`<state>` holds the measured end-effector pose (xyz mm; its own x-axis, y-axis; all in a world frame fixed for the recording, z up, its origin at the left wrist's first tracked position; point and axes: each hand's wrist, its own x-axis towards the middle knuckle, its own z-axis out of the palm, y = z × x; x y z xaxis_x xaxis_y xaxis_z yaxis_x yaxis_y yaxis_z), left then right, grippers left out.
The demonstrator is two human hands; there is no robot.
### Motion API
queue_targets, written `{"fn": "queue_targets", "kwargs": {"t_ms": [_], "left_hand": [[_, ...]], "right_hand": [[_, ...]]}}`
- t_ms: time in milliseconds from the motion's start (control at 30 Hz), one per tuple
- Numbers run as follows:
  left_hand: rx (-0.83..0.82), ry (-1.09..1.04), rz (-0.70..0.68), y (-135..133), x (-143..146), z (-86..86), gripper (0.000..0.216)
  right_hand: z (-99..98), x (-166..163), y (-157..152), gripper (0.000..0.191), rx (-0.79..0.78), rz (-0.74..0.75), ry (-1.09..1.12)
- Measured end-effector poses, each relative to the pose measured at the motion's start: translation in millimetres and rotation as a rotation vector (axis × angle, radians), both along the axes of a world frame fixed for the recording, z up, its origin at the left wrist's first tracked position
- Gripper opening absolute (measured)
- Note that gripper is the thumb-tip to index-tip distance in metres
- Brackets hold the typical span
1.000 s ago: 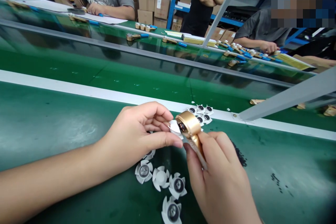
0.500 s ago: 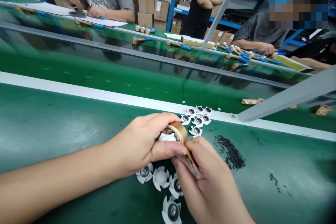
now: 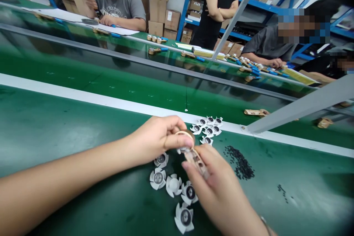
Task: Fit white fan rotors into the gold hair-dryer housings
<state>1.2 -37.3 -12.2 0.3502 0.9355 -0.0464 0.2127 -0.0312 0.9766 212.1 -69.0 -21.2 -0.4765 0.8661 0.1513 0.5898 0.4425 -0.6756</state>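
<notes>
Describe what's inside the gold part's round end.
At the round end of the gold part, a sliver of a white piece shows; the left hand covers most of the opening, so anything deeper inside cannot be seen.

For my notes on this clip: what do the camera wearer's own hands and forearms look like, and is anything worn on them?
The left hand is ungloved, and its forearm is bare to the picture's edge, with no sleeve or watch. The right hand is ungloved too; a thin greyish band shows at its wrist, too little visible to identify.
</notes>
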Motion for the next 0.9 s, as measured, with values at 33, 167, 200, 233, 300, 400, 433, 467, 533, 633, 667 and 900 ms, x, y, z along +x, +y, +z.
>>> {"fn": "queue_targets", "kwargs": {"t_ms": [33, 167, 200, 233, 300, 400, 433, 467, 533, 633, 667, 900], "left_hand": [[0.037, 0.038, 0.03, 6, -8, 2.2, 0.038], [0.124, 0.351, -0.045, 26, -43, 8.3, 0.046], [0.113, 0.425, -0.13, 29, -48, 7.4, 0.048], [0.1, 0.478, -0.214, 31, -51, 5.5, 0.049], [0.099, 0.533, -0.311, 32, -51, -0.3, 0.046], [0.158, 0.56, -0.275, 31, -43, -7.2, 0.04], [0.173, 0.566, -0.254, 30, -41, -8.2, 0.04], [0.184, 0.574, -0.241, 29, -38, -8.5, 0.039], [0.203, 0.593, -0.232, 29, -35, -8.0, 0.038], [0.218, 0.619, -0.202, 29, -32, -7.4, 0.038], [0.221, 0.627, -0.188, 29, -31, -7.4, 0.038], [0.206, 0.679, -0.172, 26, -27, -2.3, 0.047]], "right_hand": [[6.6, 3, 10, 0.018, 0.0, -0.056, -0.023], [36.5, 13, 87, 0.032, -0.04, -0.327, -0.254], [41.0, 14, 111, 0.033, -0.054, -0.36, -0.296], [43.5, 15, 136, 0.034, -0.067, -0.394, -0.33], [42.2, 18, 177, 0.033, -0.106, -0.44, -0.395], [32.5, 26, 206, 0.026, -0.12, -0.467, -0.474], [29.3, 31, 203, 0.025, -0.099, -0.464, -0.489], [26.5, 37, 194, 0.023, -0.065, -0.456, -0.497], [21.8, 52, 161, 0.02, 0.008, -0.417, -0.493], [12.5, 77, 93, 0.017, 0.042, -0.278, -0.468], [8.0, 85, 71, 0.016, 0.038, -0.228, -0.46], [-15.8, 97, 3, 0.019, 0.144, -0.034, -0.361]]}}
